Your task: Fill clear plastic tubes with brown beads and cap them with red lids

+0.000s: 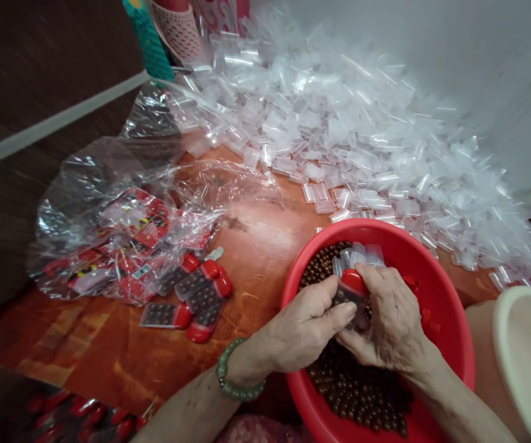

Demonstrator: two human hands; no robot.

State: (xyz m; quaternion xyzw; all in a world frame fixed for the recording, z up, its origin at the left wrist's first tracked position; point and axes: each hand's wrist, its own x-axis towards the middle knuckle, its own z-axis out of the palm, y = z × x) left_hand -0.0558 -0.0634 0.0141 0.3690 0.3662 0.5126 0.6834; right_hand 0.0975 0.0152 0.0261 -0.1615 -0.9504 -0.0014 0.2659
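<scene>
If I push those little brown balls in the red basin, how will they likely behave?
The brown balls would probably roll readily, being round and glossy. They'd likely spill over one another, since they look piled loosely. The raised wall of the red basin should contain most of them.

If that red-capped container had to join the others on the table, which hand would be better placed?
Probably the left hand: both hands touch the red-capped container, but the left is nearer the other capped containers on the table. The right hand is farther across the red basin.
</scene>
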